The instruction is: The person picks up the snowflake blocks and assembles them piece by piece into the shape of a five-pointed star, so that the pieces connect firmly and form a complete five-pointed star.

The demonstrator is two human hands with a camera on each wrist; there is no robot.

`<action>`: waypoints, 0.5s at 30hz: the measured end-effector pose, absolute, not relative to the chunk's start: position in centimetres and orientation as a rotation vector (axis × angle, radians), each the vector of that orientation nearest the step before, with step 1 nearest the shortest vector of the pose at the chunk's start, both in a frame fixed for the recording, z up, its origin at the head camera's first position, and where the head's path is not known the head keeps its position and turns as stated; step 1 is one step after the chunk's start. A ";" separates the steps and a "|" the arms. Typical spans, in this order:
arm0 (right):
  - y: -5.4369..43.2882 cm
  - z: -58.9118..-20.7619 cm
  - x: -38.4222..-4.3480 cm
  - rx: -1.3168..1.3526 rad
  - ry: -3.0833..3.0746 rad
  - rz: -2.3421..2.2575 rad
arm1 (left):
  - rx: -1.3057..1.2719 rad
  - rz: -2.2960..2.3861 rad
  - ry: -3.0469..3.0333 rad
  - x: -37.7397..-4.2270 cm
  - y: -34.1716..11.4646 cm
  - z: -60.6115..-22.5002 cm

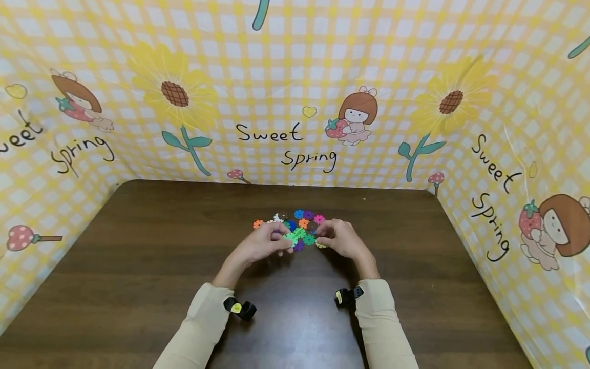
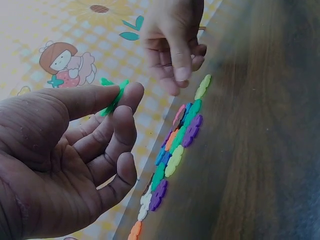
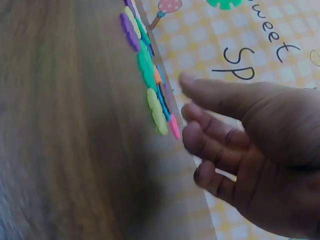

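My left hand (image 1: 267, 240) pinches a bright green snowflake disc (image 2: 116, 97) between thumb and index finger, raised above the table; the fingertips cover part of it. My right hand (image 1: 340, 239) hovers at the right end of a group of colourful snowflake discs, its fingers loosely bent with nothing between them. In the right wrist view, that right hand (image 3: 250, 135) has its thumb apart from the fingers. Below the hands, discs lie flat on the table, among them a purple disc (image 2: 192, 131), a darker green disc (image 1: 309, 239) and a yellow-green disc (image 3: 156, 111).
The discs lie on a dark brown wooden table (image 1: 295, 318). More discs are behind the hands, including an orange disc (image 1: 258, 224) at the left and a pink disc (image 1: 319, 219) at the right. Yellow checked cloth (image 1: 276, 66) walls the table's back and sides.
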State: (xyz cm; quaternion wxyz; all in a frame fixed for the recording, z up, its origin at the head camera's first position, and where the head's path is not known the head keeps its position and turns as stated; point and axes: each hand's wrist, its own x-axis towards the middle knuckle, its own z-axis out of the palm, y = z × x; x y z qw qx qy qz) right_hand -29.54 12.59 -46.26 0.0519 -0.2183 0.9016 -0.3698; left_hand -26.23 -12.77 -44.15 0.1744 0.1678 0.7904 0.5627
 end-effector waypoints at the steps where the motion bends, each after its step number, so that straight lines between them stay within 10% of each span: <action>1: 12.7 -46.4 -29.6 -0.631 2.758 -1.089 | 0.475 1.592 2.243 -26.2 -12.8 -44.1; 15: 12.3 -46.6 -29.4 -0.512 2.754 -1.001 | 0.450 1.602 2.226 -26.3 -12.8 -44.1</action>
